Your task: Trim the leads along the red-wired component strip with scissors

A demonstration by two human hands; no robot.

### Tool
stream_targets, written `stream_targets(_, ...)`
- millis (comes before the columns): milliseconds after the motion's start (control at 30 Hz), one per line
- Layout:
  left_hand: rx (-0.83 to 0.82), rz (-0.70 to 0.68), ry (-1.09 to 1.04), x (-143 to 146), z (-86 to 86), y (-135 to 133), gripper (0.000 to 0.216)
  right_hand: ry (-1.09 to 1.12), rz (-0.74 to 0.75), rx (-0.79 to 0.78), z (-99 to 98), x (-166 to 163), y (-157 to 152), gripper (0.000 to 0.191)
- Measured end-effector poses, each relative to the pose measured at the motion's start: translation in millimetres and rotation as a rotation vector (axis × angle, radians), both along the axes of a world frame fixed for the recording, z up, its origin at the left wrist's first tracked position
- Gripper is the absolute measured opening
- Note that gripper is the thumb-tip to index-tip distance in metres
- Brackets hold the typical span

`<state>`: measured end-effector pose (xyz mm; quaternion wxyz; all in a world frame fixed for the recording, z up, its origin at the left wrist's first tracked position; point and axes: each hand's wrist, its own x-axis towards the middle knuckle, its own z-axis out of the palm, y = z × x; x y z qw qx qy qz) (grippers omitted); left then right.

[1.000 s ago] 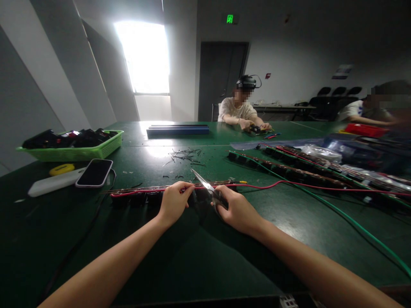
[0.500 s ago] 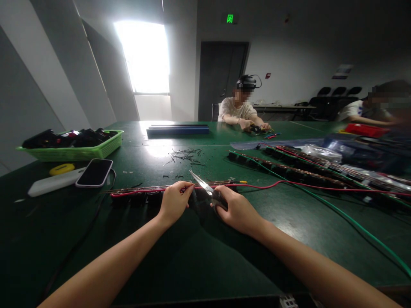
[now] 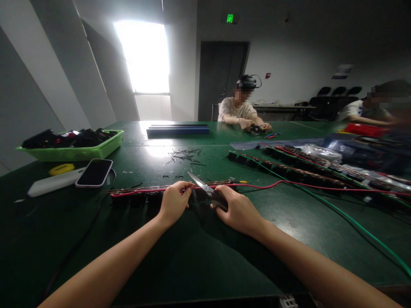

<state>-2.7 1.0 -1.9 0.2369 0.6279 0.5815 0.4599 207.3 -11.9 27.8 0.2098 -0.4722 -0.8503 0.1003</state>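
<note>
Right hand (image 3: 239,211): you are keeping it curled around the dark handles of the scissors (image 3: 203,185). Over the last second you are swinging the tip slightly left and lower, the blades now appearing nearly together. Left hand (image 3: 175,203): you are holding the same position, thumb and forefinger pinching at the black strip (image 3: 150,197); what is sitting between them, you cannot tell. The strip is lying across the tabletop (image 3: 192,265) before you, the red wire (image 3: 263,187) running along it. Judgement: you are working at the same spot, only the scissors shifting.
</note>
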Motion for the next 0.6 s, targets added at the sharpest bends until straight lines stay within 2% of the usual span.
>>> stream_targets(167,0.004,0.002,-0.018,0.5,0.5,0.2,0.019,-0.099,-0.045,0.059,2.0,-0.4,-3.1,0.045)
stream_targets(600,0.018,-0.018,-0.014,0.9,1.5,-1.0,0.020,-0.121,-0.015,0.019,0.1,-1.8,-3.5,0.040)
